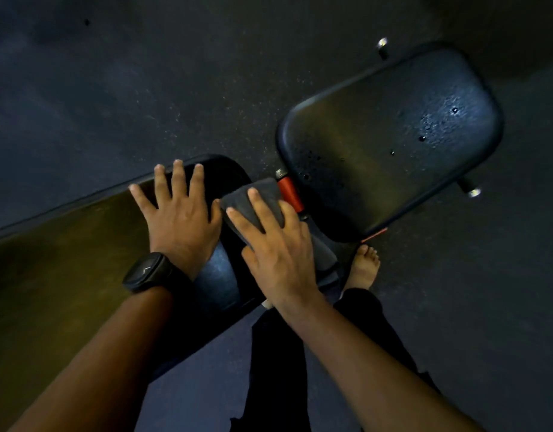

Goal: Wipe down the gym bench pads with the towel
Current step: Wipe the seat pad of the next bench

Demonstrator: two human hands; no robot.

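Fingers (259,210) of right hand (281,260) pressing towel (267,190), end of back pad (81,244)

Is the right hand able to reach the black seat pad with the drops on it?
Probably yes: the right hand, pressing the folded grey towel, lies just across the red bar from the black seat pad; nothing blocks it.

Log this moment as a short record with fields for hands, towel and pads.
left hand: flat on the long pad, fingers spread
right hand: flat, pressing the towel onto that pad's end
seat pad: separate, dotted with droplets
watch: on the left wrist
foot: bare, on the floor
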